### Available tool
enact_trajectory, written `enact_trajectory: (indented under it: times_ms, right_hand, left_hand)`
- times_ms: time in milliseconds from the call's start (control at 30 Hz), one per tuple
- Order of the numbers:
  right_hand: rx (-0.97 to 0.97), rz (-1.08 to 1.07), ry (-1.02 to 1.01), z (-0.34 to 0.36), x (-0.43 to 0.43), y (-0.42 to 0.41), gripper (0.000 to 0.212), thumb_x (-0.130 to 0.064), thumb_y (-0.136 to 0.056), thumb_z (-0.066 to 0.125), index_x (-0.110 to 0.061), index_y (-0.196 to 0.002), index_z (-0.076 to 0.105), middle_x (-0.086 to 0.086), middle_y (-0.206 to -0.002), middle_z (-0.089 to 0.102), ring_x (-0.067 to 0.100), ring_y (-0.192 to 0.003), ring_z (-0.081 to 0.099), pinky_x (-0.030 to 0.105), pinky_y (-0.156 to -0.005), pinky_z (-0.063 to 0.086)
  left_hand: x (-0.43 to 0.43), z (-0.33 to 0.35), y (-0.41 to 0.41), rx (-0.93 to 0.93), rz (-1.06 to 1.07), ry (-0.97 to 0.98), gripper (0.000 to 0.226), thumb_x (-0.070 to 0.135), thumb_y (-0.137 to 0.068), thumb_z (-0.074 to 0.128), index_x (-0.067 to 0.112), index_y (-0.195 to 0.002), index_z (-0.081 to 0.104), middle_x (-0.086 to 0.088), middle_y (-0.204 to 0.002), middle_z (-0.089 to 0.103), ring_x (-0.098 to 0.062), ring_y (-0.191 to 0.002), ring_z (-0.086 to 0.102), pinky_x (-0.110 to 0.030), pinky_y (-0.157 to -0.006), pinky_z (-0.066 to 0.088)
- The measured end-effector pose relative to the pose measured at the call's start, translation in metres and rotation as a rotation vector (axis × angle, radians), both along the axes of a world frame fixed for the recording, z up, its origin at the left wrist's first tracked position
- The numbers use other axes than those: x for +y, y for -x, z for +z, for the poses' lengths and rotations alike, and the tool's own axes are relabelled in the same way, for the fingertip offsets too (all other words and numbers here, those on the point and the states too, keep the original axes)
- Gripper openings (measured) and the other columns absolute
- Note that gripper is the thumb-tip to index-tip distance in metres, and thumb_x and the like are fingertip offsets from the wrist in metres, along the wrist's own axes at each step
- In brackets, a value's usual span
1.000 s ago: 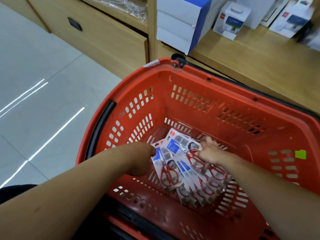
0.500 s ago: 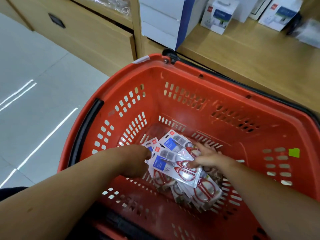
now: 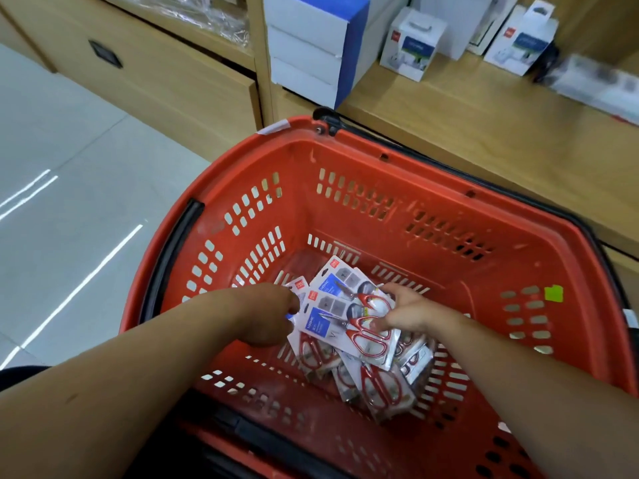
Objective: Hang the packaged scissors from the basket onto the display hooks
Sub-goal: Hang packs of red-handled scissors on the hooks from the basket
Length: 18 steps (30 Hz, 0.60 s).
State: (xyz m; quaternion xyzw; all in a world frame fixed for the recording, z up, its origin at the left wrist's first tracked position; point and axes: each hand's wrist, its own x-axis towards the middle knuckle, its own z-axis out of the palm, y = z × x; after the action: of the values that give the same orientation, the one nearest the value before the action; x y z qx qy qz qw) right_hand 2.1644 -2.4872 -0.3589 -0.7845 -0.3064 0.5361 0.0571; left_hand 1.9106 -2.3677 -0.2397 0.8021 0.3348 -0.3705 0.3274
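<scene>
One packaged scissors (image 3: 349, 328), pinched in right hand (image 3: 409, 312) fingers (image 3: 394, 296), is readied for lifting. Left hand (image 3: 266, 316) fingers are hidden.

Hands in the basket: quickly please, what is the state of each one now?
Left hand: at the edge of the scissors packs, fingers hidden; cannot be told.
Right hand: closed, gripping the top scissors pack.

One wide-angle view, worn on the head, looks forward and steeply down into the basket (image 3: 484, 281) from close above. The shelf (image 3: 466, 133) lies beyond it, the floor (image 3: 69, 219) at left.
</scene>
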Motion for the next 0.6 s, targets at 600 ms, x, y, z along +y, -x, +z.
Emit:
enact_trajectory:
  times_ms: [600]
  right_hand:
    - [0.174,-0.348,-0.605,0.165,-0.044,0.041,0.052,0.001,-0.091,0.075,-0.035,-0.128,0.066,-0.001,-0.112,0.08,0.026,-0.103,0.077,0.044,-0.093,0.061]
  left_hand:
    - [-0.046,0.042,0.015,-0.373,0.346,-0.02,0.082,0.088,-0.075,0.062,0.02,-0.121,0.064,0.003,-0.114,0.072,-0.015,-0.102,0.067,-0.031,-0.096,0.052]
